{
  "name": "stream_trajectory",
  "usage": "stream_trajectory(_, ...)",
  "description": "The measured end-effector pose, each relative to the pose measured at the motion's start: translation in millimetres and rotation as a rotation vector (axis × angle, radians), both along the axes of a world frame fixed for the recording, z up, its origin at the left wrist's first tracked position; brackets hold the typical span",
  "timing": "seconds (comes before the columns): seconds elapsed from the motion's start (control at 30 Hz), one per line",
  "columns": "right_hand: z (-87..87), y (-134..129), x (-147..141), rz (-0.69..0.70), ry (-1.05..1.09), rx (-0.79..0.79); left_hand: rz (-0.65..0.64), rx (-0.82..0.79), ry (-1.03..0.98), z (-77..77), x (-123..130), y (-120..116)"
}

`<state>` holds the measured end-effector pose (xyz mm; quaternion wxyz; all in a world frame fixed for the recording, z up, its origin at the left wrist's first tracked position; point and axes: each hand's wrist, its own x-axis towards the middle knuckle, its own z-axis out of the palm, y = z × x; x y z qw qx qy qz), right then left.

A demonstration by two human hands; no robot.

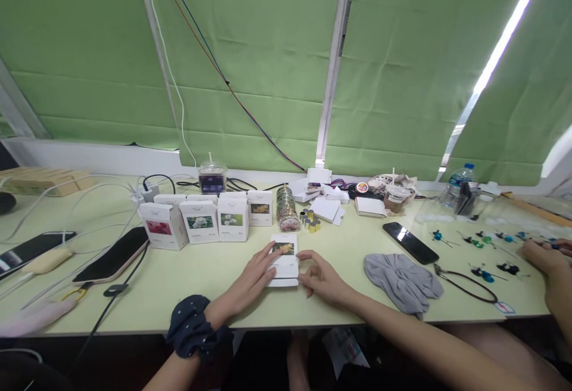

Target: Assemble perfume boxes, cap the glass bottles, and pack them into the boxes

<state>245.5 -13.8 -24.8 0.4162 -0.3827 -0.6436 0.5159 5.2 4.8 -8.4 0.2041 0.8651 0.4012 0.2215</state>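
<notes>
A small white box [284, 267] with a yellow-flower picture lies on the table in front of me. My left hand [255, 272] rests on its left side, fingers stretched over the face. At the right edge of the box is my right hand [319, 275], its fingers curved and apart, the tips at the side. Behind stand several similar white boxes, among them one with a red picture [161, 236] and one with a yellow-flower picture [260, 214]. Round clear containers [287, 212] are lined up just beyond the box, beside small gold cylinders [312, 224].
A phone [410, 242] and a grey cloth [400, 281] lie to the right. Another person's hand [547, 260] is at the far right near small blue and green pieces. Phones [111, 255] and cables occupy the left. Drink cups [395, 198] stand at the back.
</notes>
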Motion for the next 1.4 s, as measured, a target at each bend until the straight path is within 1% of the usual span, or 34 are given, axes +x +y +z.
stream_trajectory(0.1,-0.4,-4,-1,0.008,-0.057,0.099,-0.038,0.033,0.016,0.2,-1,0)
stream_trajectory(0.2,0.5,-6,-2,-0.022,-0.144,0.145,-0.065,0.069,0.029,-1.2,-1,0)
stream_trajectory(0.4,6.3,-10,-7,-0.103,-0.248,0.178,-0.054,0.062,0.002,-0.4,-1,-2)
stream_trajectory(0.57,6.4,-11,-7,-0.056,-0.309,0.213,-0.063,0.023,-0.022,0.8,-1,-1)
stream_trajectory(0.7,3.7,-12,-8,-0.068,-0.366,0.249,-0.068,0.033,-0.032,1.2,0,-1)
stream_trajectory(0.9,5.6,-13,-10,-0.091,-0.330,0.236,-0.049,0.042,-0.030,3.6,1,-3)
stream_trajectory(1.13,5.2,-12,-11,-0.115,-0.340,0.196,-0.061,0.064,-0.024,1.5,-1,-1)
stream_trajectory(1.4,6.3,-9,-11,-0.118,-0.290,0.169,-0.060,0.023,-0.026,2.2,-2,0)
